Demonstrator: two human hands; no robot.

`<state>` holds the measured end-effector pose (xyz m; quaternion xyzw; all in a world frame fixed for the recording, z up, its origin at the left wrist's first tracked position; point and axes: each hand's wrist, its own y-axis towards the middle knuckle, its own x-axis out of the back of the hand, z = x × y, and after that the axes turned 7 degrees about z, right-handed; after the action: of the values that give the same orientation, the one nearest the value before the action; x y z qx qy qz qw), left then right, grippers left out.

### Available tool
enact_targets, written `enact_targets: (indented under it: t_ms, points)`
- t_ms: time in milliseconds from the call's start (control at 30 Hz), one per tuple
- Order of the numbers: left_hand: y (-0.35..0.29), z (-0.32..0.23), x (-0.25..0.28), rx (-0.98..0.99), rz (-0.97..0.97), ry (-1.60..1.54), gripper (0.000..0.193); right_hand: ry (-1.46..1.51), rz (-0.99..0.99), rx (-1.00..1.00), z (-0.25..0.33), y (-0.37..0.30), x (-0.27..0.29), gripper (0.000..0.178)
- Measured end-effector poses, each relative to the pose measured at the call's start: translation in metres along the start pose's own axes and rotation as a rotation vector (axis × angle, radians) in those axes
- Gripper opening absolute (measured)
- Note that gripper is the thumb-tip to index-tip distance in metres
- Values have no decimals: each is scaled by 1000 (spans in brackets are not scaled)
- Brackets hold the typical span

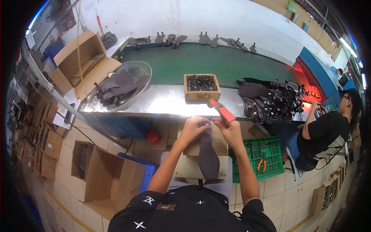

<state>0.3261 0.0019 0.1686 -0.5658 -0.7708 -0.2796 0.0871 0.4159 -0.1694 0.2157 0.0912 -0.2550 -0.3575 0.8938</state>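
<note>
A dark grey shoe insole (207,154) lies lengthwise on a pale board (181,164) over my lap, its narrow end pointing away from me. At that far end, my left hand (193,130) is closed, fingertips pinching a small shiny piece (211,122) beside the insole's tip. My right hand (231,133) is closed around a red-handled tool (227,114) that sticks up and away from me; its exact kind is unclear. The thumb and finger of that hand also meet the small piece. Beyond my hands, a wooden box (201,94) holds many small black parts.
A wire basket (148,79) of insoles stands left on the metal-edged bench, a heap of dark insoles with clips (266,96) right. Behind runs a green belt (166,62). Orange-handled pliers (262,161) rest on a green crate (247,170). A co-worker (328,129) sits right; cartons (102,178) stand left.
</note>
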Motion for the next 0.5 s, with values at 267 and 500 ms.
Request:
enact_targets:
  t_ms: [267, 500]
  points:
    - [-15, 1, -3, 30, -45, -28, 30, -249, 208, 89, -1, 6, -10, 18]
    - [-15, -7, -1, 74, -104, -120, 25, -356, 177, 228, 2, 11, -11, 20]
